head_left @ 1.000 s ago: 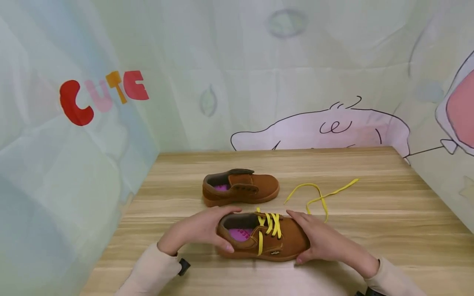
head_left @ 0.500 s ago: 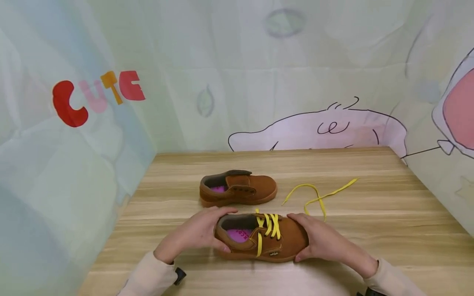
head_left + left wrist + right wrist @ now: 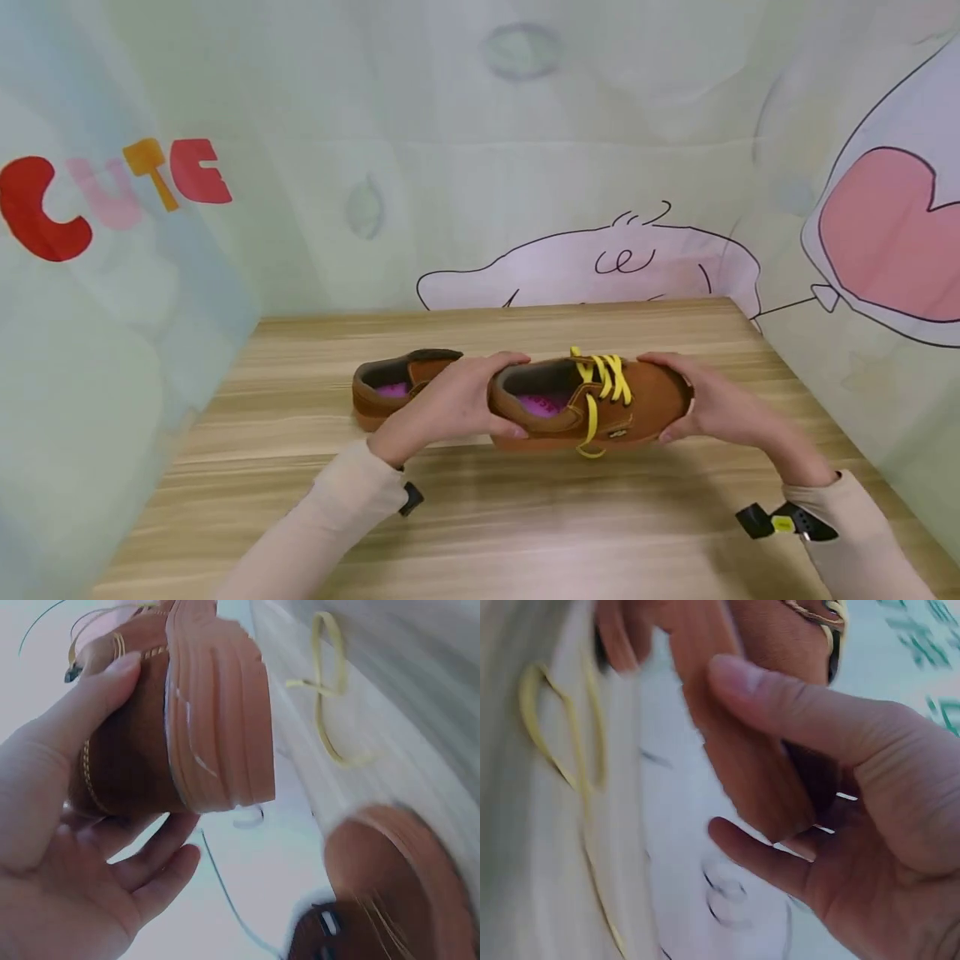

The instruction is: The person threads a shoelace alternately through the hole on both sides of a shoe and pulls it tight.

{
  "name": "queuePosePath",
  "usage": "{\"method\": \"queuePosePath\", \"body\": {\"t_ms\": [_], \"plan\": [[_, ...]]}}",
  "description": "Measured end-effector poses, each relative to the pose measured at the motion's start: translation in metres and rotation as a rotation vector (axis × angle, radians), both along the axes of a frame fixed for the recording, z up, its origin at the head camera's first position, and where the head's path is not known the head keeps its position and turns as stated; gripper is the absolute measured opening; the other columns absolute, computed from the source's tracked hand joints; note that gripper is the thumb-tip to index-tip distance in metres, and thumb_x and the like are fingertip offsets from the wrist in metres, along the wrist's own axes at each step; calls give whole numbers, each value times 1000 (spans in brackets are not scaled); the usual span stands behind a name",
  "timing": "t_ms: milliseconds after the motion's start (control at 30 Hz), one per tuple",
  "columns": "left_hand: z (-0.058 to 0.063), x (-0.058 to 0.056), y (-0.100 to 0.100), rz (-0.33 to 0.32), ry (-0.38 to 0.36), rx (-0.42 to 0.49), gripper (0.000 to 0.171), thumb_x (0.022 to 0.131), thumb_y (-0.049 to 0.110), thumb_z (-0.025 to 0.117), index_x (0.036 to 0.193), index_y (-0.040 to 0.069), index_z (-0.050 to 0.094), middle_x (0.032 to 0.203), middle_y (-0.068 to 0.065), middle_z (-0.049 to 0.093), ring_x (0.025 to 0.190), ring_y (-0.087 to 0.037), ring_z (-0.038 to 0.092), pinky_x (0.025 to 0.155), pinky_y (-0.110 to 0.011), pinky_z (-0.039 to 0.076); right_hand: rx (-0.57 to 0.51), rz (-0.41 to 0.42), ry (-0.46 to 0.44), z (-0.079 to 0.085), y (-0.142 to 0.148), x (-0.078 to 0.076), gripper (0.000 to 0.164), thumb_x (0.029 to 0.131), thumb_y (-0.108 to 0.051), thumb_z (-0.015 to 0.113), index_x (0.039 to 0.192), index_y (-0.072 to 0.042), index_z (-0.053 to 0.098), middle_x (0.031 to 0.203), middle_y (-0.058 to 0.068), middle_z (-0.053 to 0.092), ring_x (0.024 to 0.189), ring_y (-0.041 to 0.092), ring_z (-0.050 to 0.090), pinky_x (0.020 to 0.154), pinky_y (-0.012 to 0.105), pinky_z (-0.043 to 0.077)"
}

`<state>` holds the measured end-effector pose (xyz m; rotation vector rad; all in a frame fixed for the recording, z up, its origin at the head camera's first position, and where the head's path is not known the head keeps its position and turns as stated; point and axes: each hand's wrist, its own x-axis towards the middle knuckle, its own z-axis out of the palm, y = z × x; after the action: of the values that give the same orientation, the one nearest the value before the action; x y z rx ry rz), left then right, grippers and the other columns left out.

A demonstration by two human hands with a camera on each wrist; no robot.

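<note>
A brown shoe (image 3: 648,400) with a yellow lace (image 3: 592,417) through its eyelets is held up above the table, its toe to the right. My left hand (image 3: 461,400) grips the heel end, thumb on the near side. At the toe, my right hand (image 3: 723,408) grips the other end, its thumb pressing the sole edge in the right wrist view. One lace end dangles below the shoe. Behind my left hand sits a second brown shoe (image 3: 370,407) without a lace, its front part hidden. A loose yellow lace (image 3: 317,656) shows in the left wrist view, hidden in the head view.
The wood-grain table (image 3: 525,533) reaches back to a printed cloth wall (image 3: 450,167). Cloth also closes off the left and right sides. Black straps, one being a wristband (image 3: 787,523) at the right, circle both wrists.
Both hands have lifted the laced shoe off the table and carried it rightward and away from the body. The head view has turned right. The loose lace is now covered there.
</note>
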<state>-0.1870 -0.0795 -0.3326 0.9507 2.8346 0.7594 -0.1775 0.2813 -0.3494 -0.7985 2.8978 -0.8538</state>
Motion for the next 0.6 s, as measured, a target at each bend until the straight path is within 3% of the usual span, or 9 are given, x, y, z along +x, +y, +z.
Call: {"method": "queuePosePath", "body": {"t_ms": [200,367,467,600], "plan": [[-2,-34,64,-75,-44,70,89,69,44,89,144,21,47,130,-1,66,114,-17,64,97,-36,52,37,-61,-3,14,56,-17,103,58,-24,95,146,-10,42,133,20,57,114,36,57,91,36,46],[-16,-59,109,-101,-28,92,86,69,43,89,142,19,50,130,1,66,113,-16,64,96,-33,52,60,-115,-67,11,93,-36,104,58,-21,95,146,-10,41,132,23,56,113,40,56,90,45,45],[-27,-68,132,-115,-21,96,84,69,43,89,140,17,52,129,0,66,113,-16,64,98,-31,51,83,-134,-96,3,110,-42,104,57,-18,94,145,-9,41,134,26,55,114,43,56,92,49,45],[-44,-73,155,-118,-19,79,82,69,44,89,138,15,54,128,-1,67,112,-16,64,98,-28,50,120,-150,-127,-14,128,-48,103,55,-17,94,144,-8,42,134,27,54,115,45,55,93,54,44]]}}
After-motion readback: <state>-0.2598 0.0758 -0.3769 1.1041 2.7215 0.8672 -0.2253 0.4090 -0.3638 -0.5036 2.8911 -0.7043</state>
